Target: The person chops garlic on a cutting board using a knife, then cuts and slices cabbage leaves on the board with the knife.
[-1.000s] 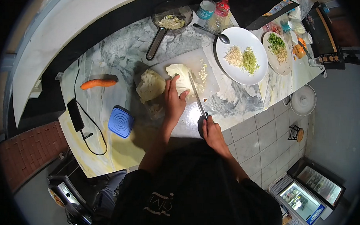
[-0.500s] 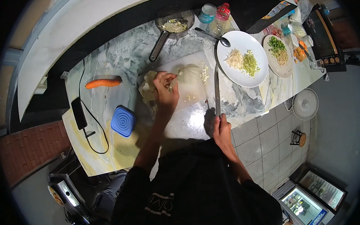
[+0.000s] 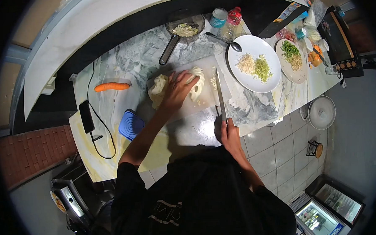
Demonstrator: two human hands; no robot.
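Note:
My left hand [image 3: 177, 90] presses its curled fingers onto a pale, layered piece of cabbage [image 3: 197, 82] on the white cutting board [image 3: 183, 114]. Left of the fingers, and partly behind them, lies another pale cabbage chunk [image 3: 158, 91]. My right hand [image 3: 230, 133] is closed around the handle of a long knife [image 3: 220, 91]. Its blade points away from me over the board's right side, apart from the cabbage. Small chopped bits [image 3: 213, 80] lie just left of the blade.
A carrot [image 3: 112, 86], a blue lidded box [image 3: 131, 125] and a phone [image 3: 86, 117] with its cable are on the left. Behind the board stands a pan [image 3: 169, 50] with scraps. To the right are a white plate [image 3: 253, 85] of chopped vegetables, a spoon [image 3: 235, 46] and a smaller plate [image 3: 297, 76].
My left hand has turned and lowered from a raised pinch to lie over the cabbage piece. The knife blade has tilted and shifted left, nearer the chopped bits. The view has shifted slightly.

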